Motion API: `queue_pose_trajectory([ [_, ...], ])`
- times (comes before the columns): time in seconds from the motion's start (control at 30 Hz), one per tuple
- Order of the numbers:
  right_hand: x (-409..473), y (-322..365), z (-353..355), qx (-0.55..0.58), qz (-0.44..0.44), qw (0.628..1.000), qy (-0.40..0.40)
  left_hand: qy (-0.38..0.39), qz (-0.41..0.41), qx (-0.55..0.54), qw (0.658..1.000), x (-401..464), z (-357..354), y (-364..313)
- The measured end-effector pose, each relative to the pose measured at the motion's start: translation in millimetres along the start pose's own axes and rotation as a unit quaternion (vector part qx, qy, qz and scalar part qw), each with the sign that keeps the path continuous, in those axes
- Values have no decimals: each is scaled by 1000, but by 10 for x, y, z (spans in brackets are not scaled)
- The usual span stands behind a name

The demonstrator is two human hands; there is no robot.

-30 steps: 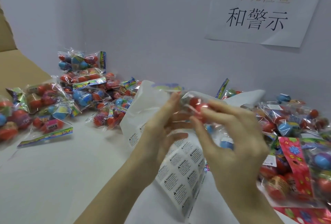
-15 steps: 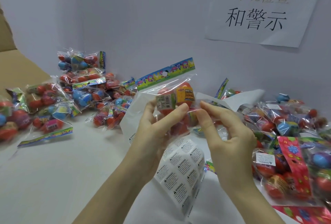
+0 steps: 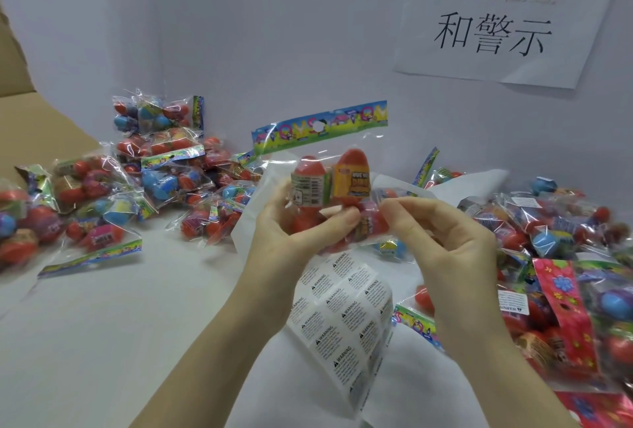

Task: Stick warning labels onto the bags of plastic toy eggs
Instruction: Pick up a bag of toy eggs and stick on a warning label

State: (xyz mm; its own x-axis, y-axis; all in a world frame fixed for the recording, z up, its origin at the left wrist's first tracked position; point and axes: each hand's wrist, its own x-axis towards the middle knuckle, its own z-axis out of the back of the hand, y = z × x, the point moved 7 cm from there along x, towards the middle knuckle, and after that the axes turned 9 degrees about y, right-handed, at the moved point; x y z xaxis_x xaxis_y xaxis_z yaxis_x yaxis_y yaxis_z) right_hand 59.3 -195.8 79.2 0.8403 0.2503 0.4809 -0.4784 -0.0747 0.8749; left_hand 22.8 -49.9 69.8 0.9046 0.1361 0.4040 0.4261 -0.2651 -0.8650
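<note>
Both hands hold one bag of eggs up over the label sheet: the left hand grips its lower part with thumb across the front, and the right hand pinches its right edge. A second ago the bag lay nearly flat between the fingers; now it stands upright, header strip on top, front face to the camera. My guess is that it is being checked or squared up before a sticker goes on. Right of the sheet lies a pile of bags, some already labelled. Left and beyond it, more bags crowd the worktop.
</note>
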Motion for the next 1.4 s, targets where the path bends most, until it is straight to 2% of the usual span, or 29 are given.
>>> queue_pose_trajectory([
  [0.13, 12, -19, 13, -4, -19, 1000, -5, 15, -4, 21, 1000, 0, -40, -17],
  [0.27, -25, 74, -7, -83, 33, 995, -34, -6, 1, 14, 1000, -7, -30, -2],
  [0.33, -52, 101, -19, -87, 56, 994, -45, -14, 5, 0, 1000, -8, -22, 10],
  [0.53, -51, -10, -3, 57, 22, 997, -56, -10, 5, -40, 999, -12, -38, 48],
  [0.67, 19, -182, -93, 183, -87, 979, 20, -19, -1, -16, 1000, 8, 0, 38],
  [0.73, 37, -156, -138, 191, -102, 974, 68, -21, -22, 0, 1000, 4, -8, 0],
  [0.8, 21, -71, -136, 159, -53, 984, 64, -28, -24, 40, 999, -4, 12, -5],
  [0.87, -34, 31, -61, 95, 27, 995, -7, -53, 21, 86, 995, 9, 62, 41],
  [0.93, -113, 170, 9, -39, 122, 988, -87, -63, 88, 64, 992, 30, 71, 128],
  [0.97, -146, 243, 4, -111, 170, 973, -105, -45, 116, 24, 992, 40, 38, 164],
  [1.0, -174, 294, -28, -170, 209, 958, -104, -13, 141, -16, 990, 35, -30, 181],
  [1.07, -182, 304, -168, -199, 233, 952, -25, 52, 151, -55, 986, 12, -120, 184],
  [1.13, -165, 265, -325, -126, 210, 965, 90, 68, 117, -72, 988, 11, -108, 146],
  [1.17, -159, 247, -351, -84, 194, 971, 114, 49, 97, -83, 991, 17, -55, 122],
  [1.23, -128, 167, -253, -38, 149, 986, 70, -16, 70, -123, 990, 24, 87, 81],
  [1.3, -70, 2, -107, -67, 69, 995, 2, -70, 51, -205, 975, 25, 234, 50],
  [1.33, -35, -115, -84, -114, 13, 993, 4, -82, 44, -253, 963, 25, 292, 42],
  [1.4, -10, -344, -145, -212, -83, 971, 70, -92, 47, -310, 945, 27, 376, 27],
])
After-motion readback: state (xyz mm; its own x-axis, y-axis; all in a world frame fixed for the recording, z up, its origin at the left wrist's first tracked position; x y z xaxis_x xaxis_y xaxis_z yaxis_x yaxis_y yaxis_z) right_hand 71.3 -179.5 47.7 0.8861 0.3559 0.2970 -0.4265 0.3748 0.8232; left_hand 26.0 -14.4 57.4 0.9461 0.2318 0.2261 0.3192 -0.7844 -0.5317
